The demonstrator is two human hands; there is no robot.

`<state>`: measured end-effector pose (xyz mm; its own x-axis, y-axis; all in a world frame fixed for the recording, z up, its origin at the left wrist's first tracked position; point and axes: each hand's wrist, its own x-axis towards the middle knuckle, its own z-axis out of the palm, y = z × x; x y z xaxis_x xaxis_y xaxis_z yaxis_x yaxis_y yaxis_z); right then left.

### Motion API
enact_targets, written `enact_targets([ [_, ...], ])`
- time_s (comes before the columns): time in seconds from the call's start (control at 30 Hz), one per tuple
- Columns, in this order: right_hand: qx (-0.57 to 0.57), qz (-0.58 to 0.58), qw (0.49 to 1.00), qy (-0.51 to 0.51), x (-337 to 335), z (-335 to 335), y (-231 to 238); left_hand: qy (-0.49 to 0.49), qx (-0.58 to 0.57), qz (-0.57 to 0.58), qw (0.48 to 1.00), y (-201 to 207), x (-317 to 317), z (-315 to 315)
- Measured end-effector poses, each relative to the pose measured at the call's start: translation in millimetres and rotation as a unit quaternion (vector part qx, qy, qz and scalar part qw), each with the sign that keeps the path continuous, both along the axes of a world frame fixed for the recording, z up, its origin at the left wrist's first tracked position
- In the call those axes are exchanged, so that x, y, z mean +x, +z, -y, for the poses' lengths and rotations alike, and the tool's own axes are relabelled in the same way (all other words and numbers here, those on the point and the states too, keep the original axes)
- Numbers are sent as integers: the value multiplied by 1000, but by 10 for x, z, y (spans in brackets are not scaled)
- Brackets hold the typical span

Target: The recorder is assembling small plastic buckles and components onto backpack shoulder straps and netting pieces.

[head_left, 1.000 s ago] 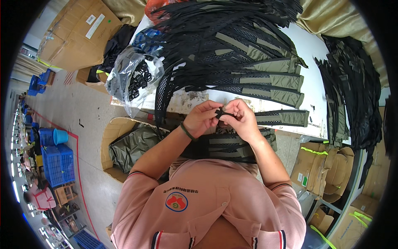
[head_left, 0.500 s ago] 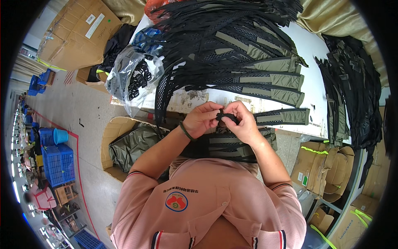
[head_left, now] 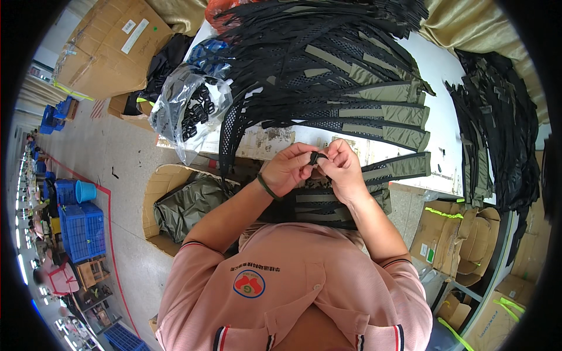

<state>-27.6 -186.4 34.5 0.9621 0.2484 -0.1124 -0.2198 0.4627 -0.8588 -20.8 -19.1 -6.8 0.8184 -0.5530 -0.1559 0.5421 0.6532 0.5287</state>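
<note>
Over the front edge of the table, my two hands meet around a small black buckle. My left hand pinches it between thumb and fingers. Fingertips of my right hand are closed on the end of a black strap at the buckle; how far the strap is threaded is hidden by the fingers. A mesh strap piece with an olive end extends to the right from behind my right hand. More black and olive strap pieces hang below my hands, in front of my body.
A large heap of black mesh straps covers the white table. At its left lies a clear bag of black buckles. An open carton with olive fabric stands below left; another carton stands right. More straps hang far right.
My right hand has shifted slightly up, its fingertips now pinching at the buckle's upper right. The black strap loop between the hands shows less. The olive-ended piece has slid a little left.
</note>
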Motion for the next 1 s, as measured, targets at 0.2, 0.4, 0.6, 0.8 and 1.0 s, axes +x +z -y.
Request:
enact_targets([
  [0.2, -95, 131, 981, -106, -74, -145, -95, 0, -9, -40, 999, 66, -8, 66],
  [0.4, -61, 120, 978, -157, -87, -237, -47, -8, -81, -11, 997, 23, 5, 98],
  [0.6, -107, 166, 961, -193, -64, -286, -65, -5, -115, -23, 993, -38, -9, 130],
  [0.8, 2, 28, 999, -36, 95, -19, 33, 56, 21, 17, 998, 88, 85, 24],
  [1.0, -97, 37, 993, 62, 134, 116, 19, 14, 185, 99, 978, 172, 169, -129],
])
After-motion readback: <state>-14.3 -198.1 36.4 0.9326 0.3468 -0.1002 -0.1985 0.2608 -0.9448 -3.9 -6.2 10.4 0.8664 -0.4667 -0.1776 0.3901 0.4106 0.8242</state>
